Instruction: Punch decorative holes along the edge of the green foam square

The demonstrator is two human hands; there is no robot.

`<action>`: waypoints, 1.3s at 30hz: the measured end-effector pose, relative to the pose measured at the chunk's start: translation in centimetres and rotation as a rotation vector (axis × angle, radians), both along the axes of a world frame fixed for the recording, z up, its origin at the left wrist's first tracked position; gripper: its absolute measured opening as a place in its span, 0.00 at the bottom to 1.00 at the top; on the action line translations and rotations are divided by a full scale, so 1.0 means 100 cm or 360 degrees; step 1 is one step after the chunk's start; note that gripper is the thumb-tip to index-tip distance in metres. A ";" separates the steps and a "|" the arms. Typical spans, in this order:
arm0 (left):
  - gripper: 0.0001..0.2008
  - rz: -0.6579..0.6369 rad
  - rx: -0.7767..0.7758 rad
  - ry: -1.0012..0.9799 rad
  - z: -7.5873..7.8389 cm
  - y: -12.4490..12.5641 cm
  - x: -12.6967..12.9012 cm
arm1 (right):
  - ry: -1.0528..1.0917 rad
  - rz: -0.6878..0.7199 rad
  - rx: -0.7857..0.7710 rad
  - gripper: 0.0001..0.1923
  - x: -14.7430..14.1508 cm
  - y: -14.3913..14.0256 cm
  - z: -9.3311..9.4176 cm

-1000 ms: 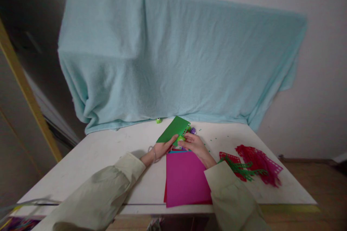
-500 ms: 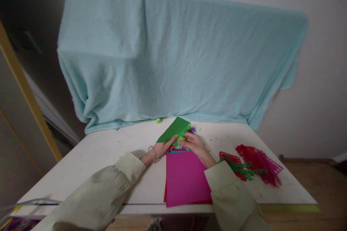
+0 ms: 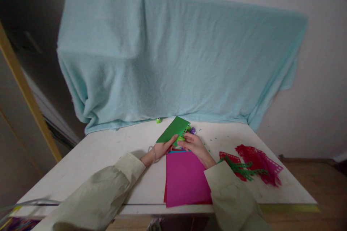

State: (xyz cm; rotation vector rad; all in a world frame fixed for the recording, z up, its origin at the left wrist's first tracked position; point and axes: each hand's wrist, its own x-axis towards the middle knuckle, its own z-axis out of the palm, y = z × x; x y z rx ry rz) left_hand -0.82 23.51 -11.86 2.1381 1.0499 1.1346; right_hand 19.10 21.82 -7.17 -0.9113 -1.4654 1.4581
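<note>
My left hand point(image 3: 163, 147) is closed on the lower edge of a green sheet of paper point(image 3: 173, 130), thumb on top. A row of small punched holes runs along the sheet's right edge. In my right hand point(image 3: 195, 145) is a small bright green craft punch point(image 3: 180, 139), set at the sheet's lower right corner. My fingers partly cover it. Just beyond them lies a purple punch point(image 3: 192, 130). Below my hands is a stack of coloured paper with a magenta sheet point(image 3: 187, 180) on top and red edges showing.
Punched red and magenta paper point(image 3: 256, 162) and green strips point(image 3: 241, 168) lie in a pile at the right. Tiny green bits point(image 3: 216, 138) dot the white table point(image 3: 108, 158). Another small green punch point(image 3: 158, 120) stands by the light blue cloth point(image 3: 184, 57) at the back.
The green sheet has shifted very slightly up and left. Both hands stay in almost the same place, with the same holds.
</note>
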 end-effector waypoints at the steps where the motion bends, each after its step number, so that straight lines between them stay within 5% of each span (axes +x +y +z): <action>1: 0.21 -0.0021 0.0030 0.0046 -0.001 0.001 0.000 | 0.0000 -0.0005 0.0007 0.18 0.000 0.000 0.000; 16: 0.22 -0.0043 0.0163 0.0301 -0.004 0.004 -0.001 | -0.0011 0.0014 0.0021 0.19 0.001 0.002 -0.003; 25: 0.22 0.0040 -0.0223 -0.0172 0.024 -0.012 0.014 | 0.0110 -0.0117 -0.0063 0.17 -0.009 -0.003 -0.001; 30: 0.22 0.0073 -0.0463 -0.0293 0.027 -0.016 0.023 | 0.0129 -0.0179 -0.0053 0.19 -0.012 -0.002 -0.006; 39: 0.23 0.0131 -0.0462 -0.0430 0.034 -0.017 0.020 | 0.0158 -0.0133 -0.0061 0.21 -0.010 0.002 -0.009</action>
